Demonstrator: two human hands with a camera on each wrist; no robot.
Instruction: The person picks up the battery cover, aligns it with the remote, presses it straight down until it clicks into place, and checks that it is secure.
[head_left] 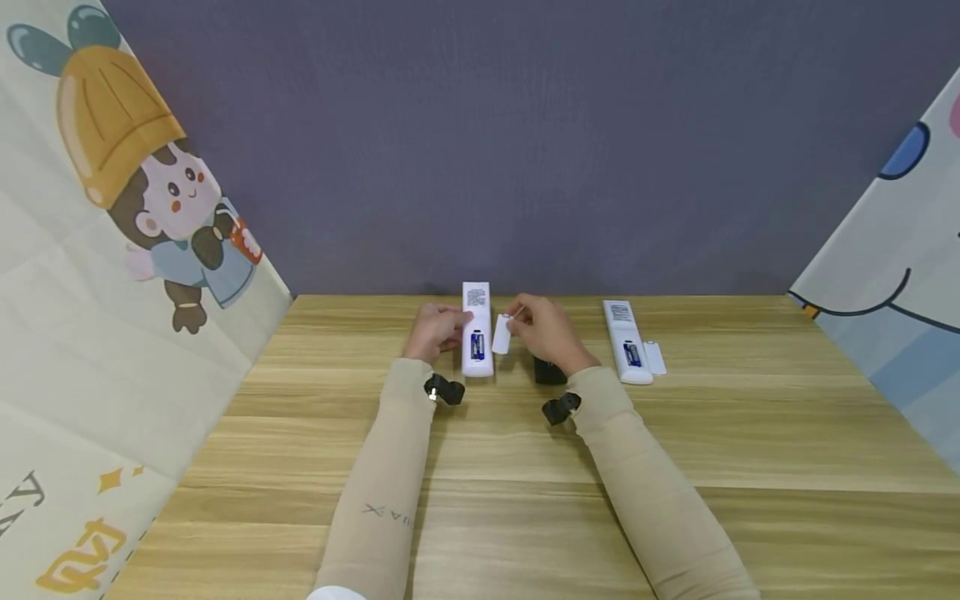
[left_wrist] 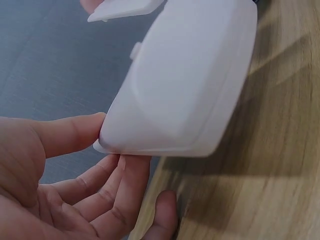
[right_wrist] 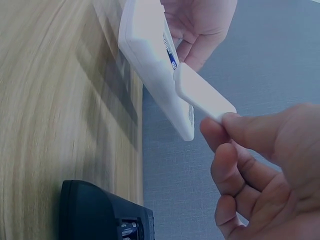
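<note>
My left hand [head_left: 435,331] grips a white remote control [head_left: 477,320] by its side, thumb on one face and fingers beneath. Its back faces up, and the uncovered compartment shows blue batteries [head_left: 477,346]. In the left wrist view the remote [left_wrist: 185,75] is held at a slant over the table, casting a shadow. Between thumb and forefinger, my right hand [head_left: 546,327] pinches a small white battery cover [head_left: 501,335]. Seen from the right wrist, that cover [right_wrist: 204,94] overlaps the remote's edge near the compartment.
A black remote control [head_left: 550,372] lies partly hidden under my right wrist; its compartment shows batteries [right_wrist: 129,230]. Farther right lies a second white remote [head_left: 621,329], back up with batteries showing, and a loose white cover [head_left: 655,358] beside it. A grey-blue wall [head_left: 525,150] borders the wooden table [head_left: 495,517].
</note>
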